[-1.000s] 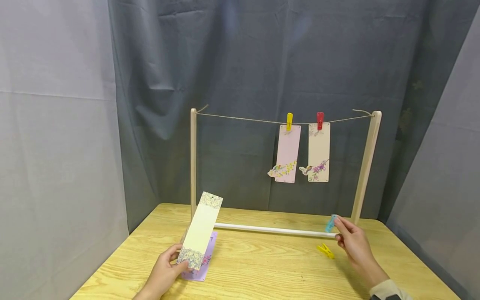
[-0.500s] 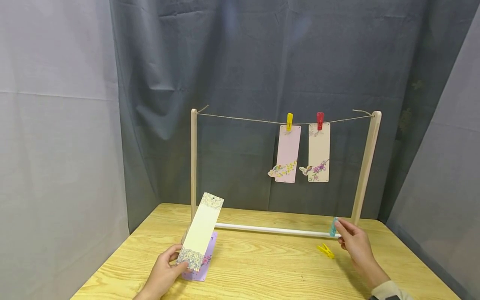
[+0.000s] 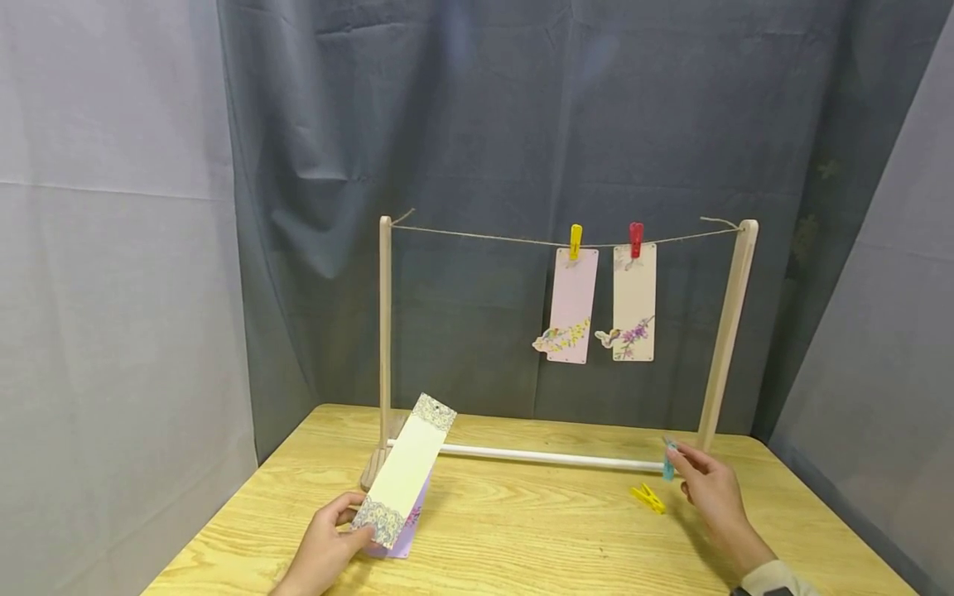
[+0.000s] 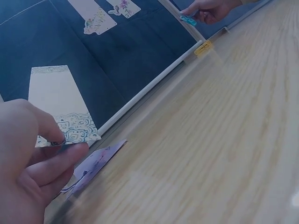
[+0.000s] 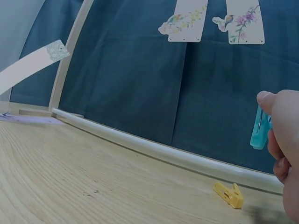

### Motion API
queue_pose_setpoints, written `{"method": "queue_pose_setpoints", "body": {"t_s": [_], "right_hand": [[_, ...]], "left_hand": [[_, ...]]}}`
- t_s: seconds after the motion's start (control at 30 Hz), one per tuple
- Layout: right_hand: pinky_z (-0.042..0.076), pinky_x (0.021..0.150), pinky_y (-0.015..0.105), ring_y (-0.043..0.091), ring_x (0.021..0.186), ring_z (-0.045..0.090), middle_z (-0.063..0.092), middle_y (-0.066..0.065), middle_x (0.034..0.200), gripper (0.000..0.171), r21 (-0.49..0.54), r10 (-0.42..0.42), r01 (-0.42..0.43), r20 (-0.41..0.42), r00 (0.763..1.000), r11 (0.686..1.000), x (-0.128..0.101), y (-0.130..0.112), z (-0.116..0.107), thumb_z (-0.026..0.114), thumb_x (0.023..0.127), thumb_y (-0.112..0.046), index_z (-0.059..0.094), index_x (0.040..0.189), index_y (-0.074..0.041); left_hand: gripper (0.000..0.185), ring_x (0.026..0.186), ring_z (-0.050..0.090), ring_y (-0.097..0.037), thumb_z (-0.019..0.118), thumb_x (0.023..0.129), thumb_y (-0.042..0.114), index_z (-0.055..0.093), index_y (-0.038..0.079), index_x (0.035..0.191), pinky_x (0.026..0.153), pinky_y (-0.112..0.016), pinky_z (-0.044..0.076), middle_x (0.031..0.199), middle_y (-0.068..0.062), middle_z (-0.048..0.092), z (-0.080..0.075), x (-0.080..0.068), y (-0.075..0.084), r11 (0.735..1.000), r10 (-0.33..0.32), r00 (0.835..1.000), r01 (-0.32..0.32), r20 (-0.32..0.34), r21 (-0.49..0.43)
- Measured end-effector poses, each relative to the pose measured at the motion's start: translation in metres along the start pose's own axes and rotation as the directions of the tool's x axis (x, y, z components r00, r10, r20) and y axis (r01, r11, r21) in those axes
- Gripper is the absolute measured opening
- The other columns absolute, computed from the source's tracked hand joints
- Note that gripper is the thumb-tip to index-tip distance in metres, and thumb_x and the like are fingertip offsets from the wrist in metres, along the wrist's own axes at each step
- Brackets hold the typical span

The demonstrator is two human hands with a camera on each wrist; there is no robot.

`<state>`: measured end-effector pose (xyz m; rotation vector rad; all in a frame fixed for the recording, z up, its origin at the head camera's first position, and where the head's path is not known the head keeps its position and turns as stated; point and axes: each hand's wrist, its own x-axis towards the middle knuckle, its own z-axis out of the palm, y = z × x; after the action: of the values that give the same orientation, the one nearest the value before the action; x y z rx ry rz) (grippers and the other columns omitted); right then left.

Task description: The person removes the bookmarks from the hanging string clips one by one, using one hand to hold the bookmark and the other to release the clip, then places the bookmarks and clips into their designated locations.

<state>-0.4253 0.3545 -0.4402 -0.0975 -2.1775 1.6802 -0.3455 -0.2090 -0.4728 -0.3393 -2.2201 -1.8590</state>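
My left hand point(image 3: 328, 538) pinches the lower end of a cream bookmark point(image 3: 408, 472) with lace-patterned ends, tilted up to the right above the table. Under it a purple bookmark point(image 3: 406, 542) lies on the wood, partly hidden. Over at the right, my right hand point(image 3: 711, 492) holds a blue clothespin point(image 3: 668, 465) between thumb and fingers; the right wrist view shows the clothespin point(image 5: 260, 128) pointing down. Below that hand a yellow clothespin point(image 3: 648, 498) lies on the table.
A string point(image 3: 477, 236) spans two wooden posts point(image 3: 726, 331). From it hang a pink bookmark point(image 3: 572, 302) under a yellow clothespin point(image 3: 575, 242) and a cream one point(image 3: 633, 298) under a red clothespin point(image 3: 636, 238). A white rod point(image 3: 544, 455) joins the posts low down.
The cream bookmark in my left hand has tipped further to the right and its top has dropped a little. The blue clothespin has turned downward in my right hand and sits slightly lower.
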Motion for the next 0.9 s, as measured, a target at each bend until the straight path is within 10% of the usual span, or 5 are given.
{"method": "queue_pose_setpoints", "body": {"t_s": [0.4,0.9], "right_hand": [[0.051,0.064,0.026,0.017,0.082,0.058,0.066,0.008,0.110,0.068,-0.154,-0.004,0.002,-0.016,1.000,0.988,0.004,0.014,-0.002,0.065,0.101,-0.046,0.054,0.146,0.004],[0.050,0.082,0.051,0.042,0.107,0.063,0.073,0.016,0.110,0.063,-0.465,-0.146,0.130,0.002,0.989,0.876,0.005,0.037,-0.007,0.072,0.097,-0.047,0.065,0.135,0.003]], "left_hand": [[0.032,0.085,0.066,-0.022,0.078,0.083,-0.004,0.067,-0.004,0.112,0.067,-0.027,0.055,0.089,-0.009,0.071,0.004,-0.004,-0.001,0.987,-0.029,0.997,0.041,-0.076,0.155],[0.037,0.080,0.061,-0.018,0.086,0.082,0.011,0.072,0.000,0.114,0.066,-0.039,0.052,0.086,-0.001,0.067,0.005,-0.009,0.006,0.907,-0.075,0.988,0.122,-0.132,0.403]]}}
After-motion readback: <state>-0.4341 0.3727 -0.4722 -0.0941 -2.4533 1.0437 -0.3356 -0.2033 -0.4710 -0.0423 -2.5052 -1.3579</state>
